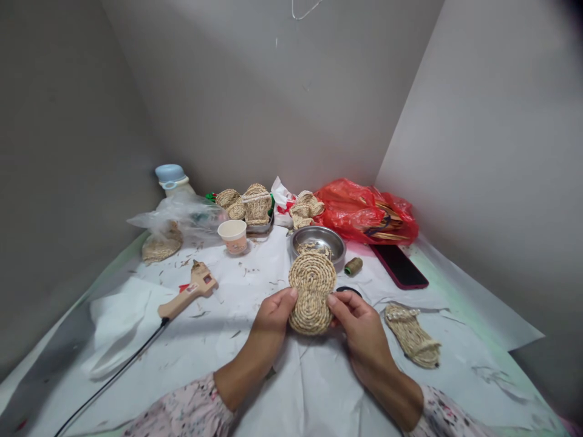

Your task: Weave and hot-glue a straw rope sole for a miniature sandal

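Both hands hold up an oval coiled straw sole (312, 294), pinched at its narrow waist. My left hand (273, 318) grips its left edge, and my right hand (359, 328) grips its right edge. To the right of my right hand, a finished woven straw sandal (412, 335) lies on the white paper (255, 388). A cream hot glue gun (194, 291) with a red trigger rests left of my left hand, its black cord trailing toward the front edge.
A steel bowl (319, 243) holding straw pieces stands behind the sole, beside a green thread spool (353, 266) and a dark phone (398, 266). Woven pieces (255, 205), a paper cup (232, 235) and a red plastic bag (364, 212) line the back. Grey walls enclose the paper-covered surface.
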{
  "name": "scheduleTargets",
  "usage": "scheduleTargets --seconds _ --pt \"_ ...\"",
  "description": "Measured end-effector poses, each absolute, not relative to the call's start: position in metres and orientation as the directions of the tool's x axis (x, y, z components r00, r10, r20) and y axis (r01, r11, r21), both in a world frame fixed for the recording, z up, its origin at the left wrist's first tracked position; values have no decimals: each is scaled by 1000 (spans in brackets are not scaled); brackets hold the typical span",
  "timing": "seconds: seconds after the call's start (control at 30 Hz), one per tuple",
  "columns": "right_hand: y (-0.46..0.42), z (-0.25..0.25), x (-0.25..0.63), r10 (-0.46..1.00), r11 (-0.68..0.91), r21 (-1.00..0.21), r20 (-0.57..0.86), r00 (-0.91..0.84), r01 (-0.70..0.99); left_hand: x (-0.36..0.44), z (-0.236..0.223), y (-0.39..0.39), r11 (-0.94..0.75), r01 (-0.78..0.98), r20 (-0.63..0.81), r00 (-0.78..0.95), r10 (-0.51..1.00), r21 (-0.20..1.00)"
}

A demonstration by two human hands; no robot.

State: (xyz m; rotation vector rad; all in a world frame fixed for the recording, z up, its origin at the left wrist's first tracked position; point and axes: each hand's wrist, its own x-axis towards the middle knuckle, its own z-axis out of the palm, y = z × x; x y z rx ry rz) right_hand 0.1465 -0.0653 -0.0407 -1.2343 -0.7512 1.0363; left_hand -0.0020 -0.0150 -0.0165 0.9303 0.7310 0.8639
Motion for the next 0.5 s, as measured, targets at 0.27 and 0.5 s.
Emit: scheduleTargets --seconds 0.27,0.5 --pt "-63 -49 147 950 13 -939 -95 296 -343 2 -17 -16 336 -379 -152 440 885 862" --pt "-63 -49 148 945 19 -936 -97 311 -350 -1 -22 -16 329 -322 -158 458 875 887"
